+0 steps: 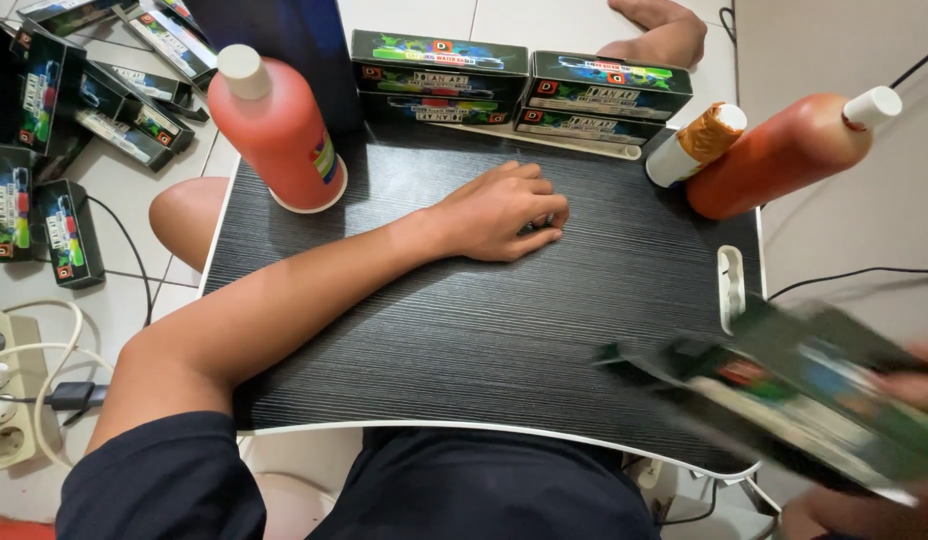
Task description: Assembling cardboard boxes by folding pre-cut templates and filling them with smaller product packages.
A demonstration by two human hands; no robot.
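Left hand rested curled on the table, apparently empty, while the right hand (blurred, bottom right) gripped a dark box off the table's right edge, mid-carry.

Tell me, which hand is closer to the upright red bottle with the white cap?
Left. The left hand rests on the black tabletop just right of the red bottle; the right hand, blurred, holds a dark box at the far corner.
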